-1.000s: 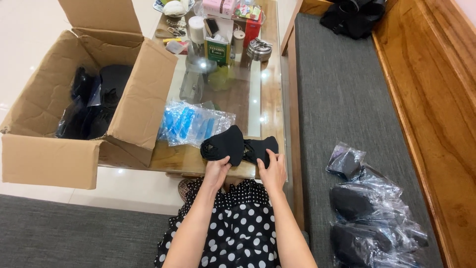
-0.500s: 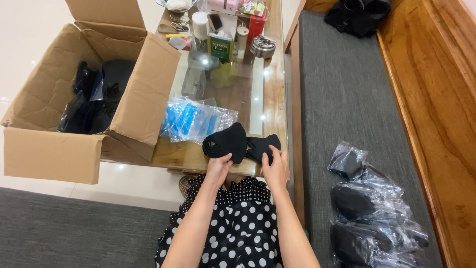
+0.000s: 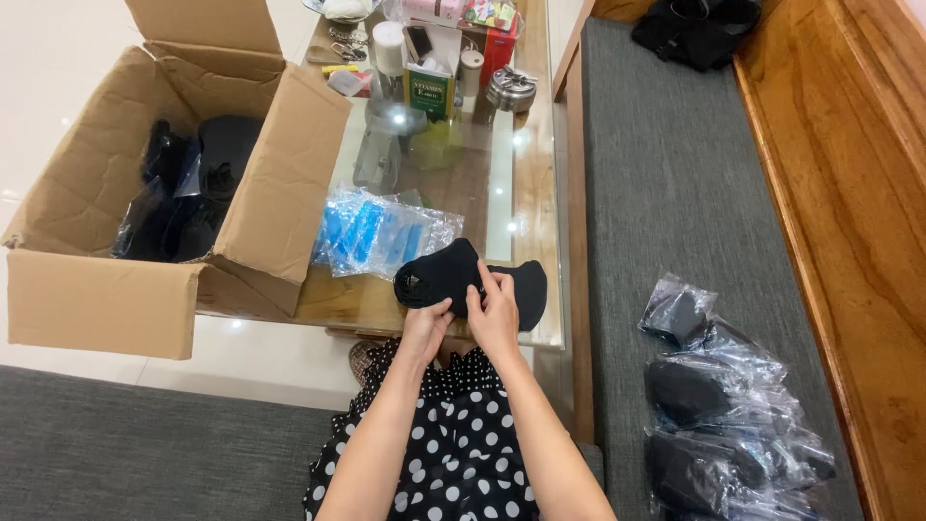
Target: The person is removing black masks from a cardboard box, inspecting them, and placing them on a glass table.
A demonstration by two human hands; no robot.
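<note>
Black fabric pad [image 3: 453,275] pinched by left hand [image 3: 427,325] and right hand [image 3: 494,314]; cardboard box [image 3: 106,299] holds bagged black pads [image 3: 188,193]

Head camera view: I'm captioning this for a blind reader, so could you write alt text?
Two bare hands, left hand and right hand, hold a black fabric piece over a glass-topped wooden table. An open cardboard box sits left; clear bags of black items lie right.

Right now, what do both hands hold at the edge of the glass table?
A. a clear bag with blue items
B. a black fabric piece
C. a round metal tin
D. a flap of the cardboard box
B: the left hand and the right hand both pinch the black fabric piece, while the bag with blue items lies apart, untouched.
</note>
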